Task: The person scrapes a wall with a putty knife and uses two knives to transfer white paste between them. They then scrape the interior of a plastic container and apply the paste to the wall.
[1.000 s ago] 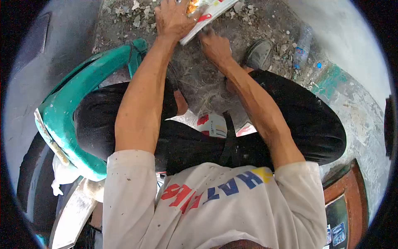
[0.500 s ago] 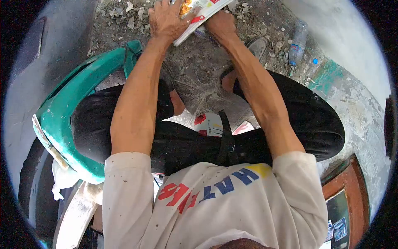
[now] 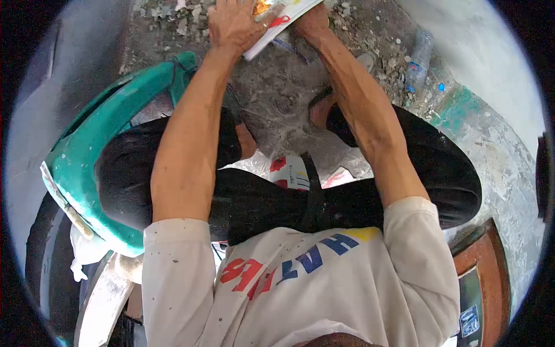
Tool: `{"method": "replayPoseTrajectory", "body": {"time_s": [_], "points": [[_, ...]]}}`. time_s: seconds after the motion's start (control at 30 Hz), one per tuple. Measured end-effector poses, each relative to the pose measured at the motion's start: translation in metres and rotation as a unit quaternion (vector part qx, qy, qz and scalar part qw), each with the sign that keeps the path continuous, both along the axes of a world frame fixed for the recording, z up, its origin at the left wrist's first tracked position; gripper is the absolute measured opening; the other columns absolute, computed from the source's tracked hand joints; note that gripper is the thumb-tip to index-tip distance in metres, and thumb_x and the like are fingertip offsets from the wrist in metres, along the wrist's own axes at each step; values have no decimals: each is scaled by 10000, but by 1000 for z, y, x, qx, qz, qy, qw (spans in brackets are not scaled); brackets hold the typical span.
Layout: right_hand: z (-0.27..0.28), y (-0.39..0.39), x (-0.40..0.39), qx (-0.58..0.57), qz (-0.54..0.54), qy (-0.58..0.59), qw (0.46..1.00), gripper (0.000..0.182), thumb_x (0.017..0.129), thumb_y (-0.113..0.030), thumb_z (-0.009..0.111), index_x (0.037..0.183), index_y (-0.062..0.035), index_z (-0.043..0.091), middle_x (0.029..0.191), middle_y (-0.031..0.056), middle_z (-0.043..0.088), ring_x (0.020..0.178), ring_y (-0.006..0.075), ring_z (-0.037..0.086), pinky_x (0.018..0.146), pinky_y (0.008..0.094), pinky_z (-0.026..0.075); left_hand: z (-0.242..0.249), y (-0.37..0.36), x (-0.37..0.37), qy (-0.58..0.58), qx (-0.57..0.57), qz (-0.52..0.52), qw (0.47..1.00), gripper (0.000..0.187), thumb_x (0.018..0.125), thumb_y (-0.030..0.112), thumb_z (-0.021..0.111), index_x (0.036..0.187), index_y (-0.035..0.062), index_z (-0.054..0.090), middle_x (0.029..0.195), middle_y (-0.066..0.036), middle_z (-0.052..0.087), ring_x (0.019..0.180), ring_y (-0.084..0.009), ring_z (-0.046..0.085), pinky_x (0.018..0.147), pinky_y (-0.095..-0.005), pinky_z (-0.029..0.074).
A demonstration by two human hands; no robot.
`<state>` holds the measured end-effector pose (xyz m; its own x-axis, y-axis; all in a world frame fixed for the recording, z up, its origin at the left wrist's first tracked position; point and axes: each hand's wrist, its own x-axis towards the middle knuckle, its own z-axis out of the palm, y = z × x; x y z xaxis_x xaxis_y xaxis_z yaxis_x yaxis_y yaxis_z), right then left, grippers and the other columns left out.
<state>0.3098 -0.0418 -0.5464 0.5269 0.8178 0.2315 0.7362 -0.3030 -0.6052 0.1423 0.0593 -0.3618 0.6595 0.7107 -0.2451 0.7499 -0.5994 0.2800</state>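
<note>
Both my arms reach forward over my knees to the top edge of the view. My left hand (image 3: 234, 26) lies flat on a white printed sack (image 3: 277, 26) with red and yellow marks, pressing its near corner. My right hand (image 3: 312, 23) grips the same sack from the right side, its fingers partly hidden under the sack and cut by the frame edge. The sack rests over a dusty concrete floor (image 3: 277, 98) strewn with rubble. I am squatting in black trousers, feet in sandals.
A green plastic panel (image 3: 87, 156) curves along my left leg. A clear plastic bottle (image 3: 417, 61) lies among rubble at the upper right. Another printed white sack (image 3: 289, 172) shows between my legs. A brown wooden frame (image 3: 491, 260) stands at the lower right.
My right hand has moved up from under the sack's lower edge to its right side. Both hands and the sack have shifted further toward the top of the view.
</note>
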Motion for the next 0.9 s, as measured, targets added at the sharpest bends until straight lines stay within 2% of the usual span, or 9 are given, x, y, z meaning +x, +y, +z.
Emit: {"method": "replayPoseTrajectory", "body": {"time_s": [0.03, 0.1, 0.13, 0.4, 0.47, 0.57, 0.63, 0.83, 0.9], "points": [[6, 8, 2, 10, -2, 1, 1000, 492, 935, -419, 687, 1310, -102, 683, 1329, 255, 659, 1182, 453, 653, 994, 572, 522, -11, 5, -2, -17, 36, 10, 999, 937, 841, 769, 680, 1528, 145, 549, 1589, -217, 428, 1456, -434, 386, 1177, -612, 298], [46, -17, 9, -197, 139, -174, 955, 287, 936, -236, 617, 1141, -67, 724, 1193, 210, 723, 844, 380, 764, 668, 516, 612, -15, 1, -6, -56, 33, -1, 998, 938, 836, 769, 685, 1524, 146, 556, 1573, -215, 438, 1448, -429, 391, 1169, -608, 310], [105, -17, -8, -285, 120, -118, 944, 286, 947, -224, 602, 1158, -68, 715, 1083, 206, 736, 827, 392, 762, 652, 522, 609, -9, 2, -1, -9, 24, 8, 1000, 922, 845, 765, 676, 1519, 146, 563, 1562, -213, 446, 1437, -423, 400, 1161, -602, 318], [92, -31, -67, -308, 177, -68, 932, 257, 941, -245, 592, 1079, -99, 753, 1007, 181, 742, 894, 399, 760, 731, 541, 613, -3, 5, 1, 15, 7, -10, 1000, 853, 878, 725, 648, 1517, 164, 574, 1538, -192, 453, 1392, -407, 429, 1112, -580, 356], [82, -11, -70, -161, 165, -62, 971, 259, 943, -236, 592, 1086, -102, 762, 1019, 192, 732, 829, 407, 757, 685, 532, 613, -3, 6, -3, -26, 37, -8, 999, 834, 883, 712, 651, 1512, 169, 578, 1537, -193, 453, 1391, -407, 430, 1112, -583, 356], [104, -39, -75, -168, 112, -94, 975, 276, 939, -251, 600, 1107, -109, 766, 1002, 210, 728, 776, 405, 755, 622, 511, 607, -3, 6, 3, -31, 47, -9, 998, 792, 902, 690, 646, 1499, 172, 592, 1547, -204, 450, 1397, -422, 426, 1119, -592, 355], [125, -54, -83, -149, 104, -98, 979, 282, 927, -254, 616, 1124, -116, 764, 987, 217, 723, 727, 399, 750, 563, 492, 596, -2, 3, 1, -80, 55, 2, 995, 804, 913, 695, 632, 1524, 178, 562, 1565, -203, 442, 1410, -425, 419, 1121, -587, 357], [75, -32, -104, -244, 219, -109, 938, 289, 915, -262, 645, 1148, -134, 757, 1012, 177, 749, 831, 380, 761, 724, 534, 591, 8, 3, 3, -31, 21, -7, 999, 886, 925, 718, 600, 1626, 211, 410, 1540, -211, 470, 1371, -422, 463, 1083, -579, 388], [77, -16, -108, -140, 147, -60, 977, 251, 852, -279, 703, 1016, -96, 753, 1005, 179, 761, 822, 388, 759, 693, 529, 595, 8, 11, 6, -3, 57, -28, 998, 895, 929, 718, 589, 1643, 220, 380, 1503, -225, 494, 1334, -431, 490, 1062, -584, 399]]}}
